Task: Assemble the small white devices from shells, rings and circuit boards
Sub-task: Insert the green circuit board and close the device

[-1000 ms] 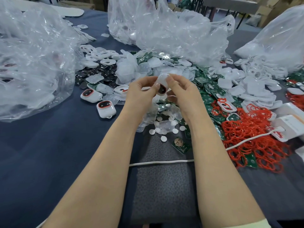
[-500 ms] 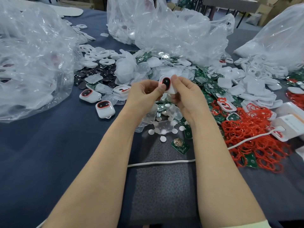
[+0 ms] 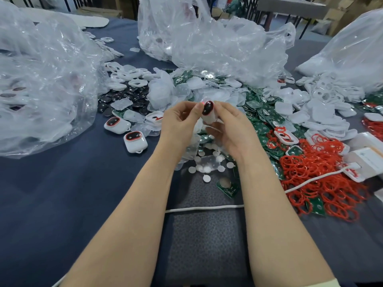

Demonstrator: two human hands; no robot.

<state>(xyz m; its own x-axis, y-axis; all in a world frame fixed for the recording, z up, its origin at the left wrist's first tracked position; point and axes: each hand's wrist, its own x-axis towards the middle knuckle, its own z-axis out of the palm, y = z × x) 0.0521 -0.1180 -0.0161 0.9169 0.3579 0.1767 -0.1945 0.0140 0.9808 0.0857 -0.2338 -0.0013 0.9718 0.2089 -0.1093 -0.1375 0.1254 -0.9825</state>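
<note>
Device (image 3: 207, 111) pinched by curled fingers of left hand (image 3: 180, 121) at 9 o'clock, right hand (image 3: 230, 129) at 3; far side hidden

This is a small assembly workshop, set up for hand work. A table (image 3: 62, 193) under dark blue cloth carries parts in bulk: loose heaps of white shells (image 3: 323, 112), green circuit boards (image 3: 267, 119), red rings (image 3: 323, 168) and dark oval pieces (image 3: 132, 96). Big clear bags (image 3: 207, 44) holding more parts slump on it. Two finished devices (image 3: 135, 141) lie near the left bag. Behind stand cardboard boxes (image 3: 339, 19) and another table (image 3: 290, 5).
</note>
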